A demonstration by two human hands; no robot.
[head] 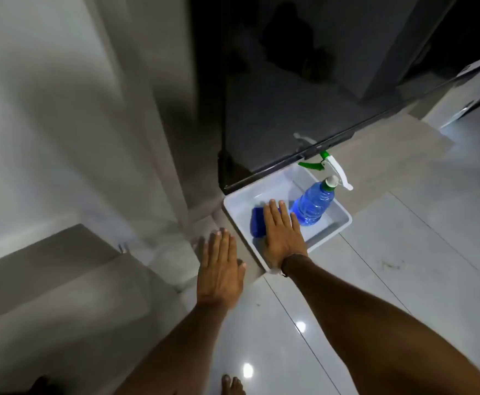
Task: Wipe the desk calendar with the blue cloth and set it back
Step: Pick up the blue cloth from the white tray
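Observation:
A folded blue cloth [257, 225] lies in a white plastic tray [343, 220] on the floor. My right hand [283, 235] is stretched flat over the tray, fingers apart, covering the cloth's right part; I cannot tell whether it touches the cloth. My left hand [220, 269] hovers open and flat to the left of the tray, holding nothing. No desk calendar is in view.
A blue spray bottle [314, 205] with a white and green trigger leans in the tray's right side. A dark glossy cabinet [290, 115] stands right behind the tray. A pale wall and step are on the left, shiny floor tiles on the right. My toes [231, 384] show below.

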